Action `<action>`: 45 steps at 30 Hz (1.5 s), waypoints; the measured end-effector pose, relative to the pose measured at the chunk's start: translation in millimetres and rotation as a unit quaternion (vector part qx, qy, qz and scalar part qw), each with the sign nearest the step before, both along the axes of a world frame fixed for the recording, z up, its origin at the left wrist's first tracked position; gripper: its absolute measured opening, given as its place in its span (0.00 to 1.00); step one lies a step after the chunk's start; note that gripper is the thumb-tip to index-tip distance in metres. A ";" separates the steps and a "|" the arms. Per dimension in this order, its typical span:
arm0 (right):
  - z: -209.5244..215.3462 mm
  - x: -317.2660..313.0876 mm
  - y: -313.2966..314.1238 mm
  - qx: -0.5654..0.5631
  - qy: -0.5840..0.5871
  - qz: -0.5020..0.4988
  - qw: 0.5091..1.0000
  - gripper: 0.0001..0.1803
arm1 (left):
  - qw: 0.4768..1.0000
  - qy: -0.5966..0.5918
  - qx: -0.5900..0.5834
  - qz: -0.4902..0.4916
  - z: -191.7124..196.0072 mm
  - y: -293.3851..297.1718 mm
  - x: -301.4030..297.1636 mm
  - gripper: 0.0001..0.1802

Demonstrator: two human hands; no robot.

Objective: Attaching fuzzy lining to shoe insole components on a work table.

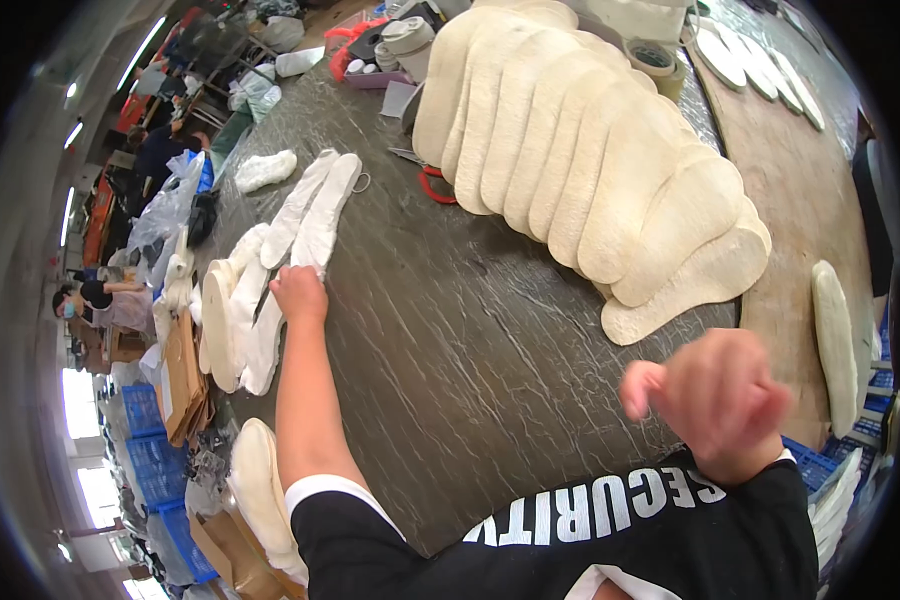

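A left hand (300,293) bends over the near end of a long white padded piece (328,215) on the dark desk (450,340); its fingertips are hidden, so whether it pinches or merely presses, I cannot tell from here. A second white piece (296,212) lies just to that hand's left and beyond. Done well, I judge, this calls for a light hold at the end, so the soft piece neither stretches nor drags its neighbour. The right hand (715,395), raised well to the left hand's right, looks half curled, nothing visible in it, too blurred to read its grip. Beyond both hands, cream sole-shaped sheets (570,150) overlap, largely covering one another and partly hiding red-handled scissors (437,187)
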State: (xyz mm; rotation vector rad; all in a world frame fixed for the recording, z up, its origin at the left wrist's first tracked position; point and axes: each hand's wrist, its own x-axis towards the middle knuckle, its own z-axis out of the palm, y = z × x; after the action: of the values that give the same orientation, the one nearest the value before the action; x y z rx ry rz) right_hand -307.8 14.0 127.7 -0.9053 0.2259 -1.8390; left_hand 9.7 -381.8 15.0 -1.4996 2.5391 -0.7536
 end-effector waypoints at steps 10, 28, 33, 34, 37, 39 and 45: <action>-97.7 42.9 28.9 0.307 0.395 0.019 0.865 0.38 | 0.601 0.364 0.711 0.016 69.7 239.0 -99.3 0.11; -128.6 7.2 100.5 0.428 0.356 -0.089 0.826 0.51 | 0.820 0.336 0.397 -0.240 21.1 375.0 -93.5 0.13; -111.5 -9.2 118.2 0.495 0.212 -0.038 0.842 0.44 | 0.830 0.344 0.389 -0.202 14.9 369.5 -72.6 0.09; -110.5 -7.8 121.7 0.464 0.326 -0.128 0.814 0.42 | 0.821 0.339 0.414 -0.199 17.0 366.0 -69.9 0.09; -103.8 -0.6 116.7 0.265 0.624 -0.305 0.669 0.37 | 0.810 0.317 0.442 -0.219 31.4 354.0 -71.9 0.12; -104.8 4.4 105.3 0.184 0.694 -0.278 0.638 0.35 | 0.804 0.273 0.481 -0.220 43.1 343.9 -73.8 0.13; -110.9 -3.1 89.4 0.215 0.637 -0.342 0.657 0.32 | 0.846 0.350 0.341 -0.213 55.8 314.5 -159.3 0.10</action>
State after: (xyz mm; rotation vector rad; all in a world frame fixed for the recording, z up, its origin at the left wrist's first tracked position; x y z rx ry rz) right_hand -311.0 103.3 16.8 -1.7526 2.0202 -1.2366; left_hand -149.6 -67.3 70.9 -1.0626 3.1394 0.8141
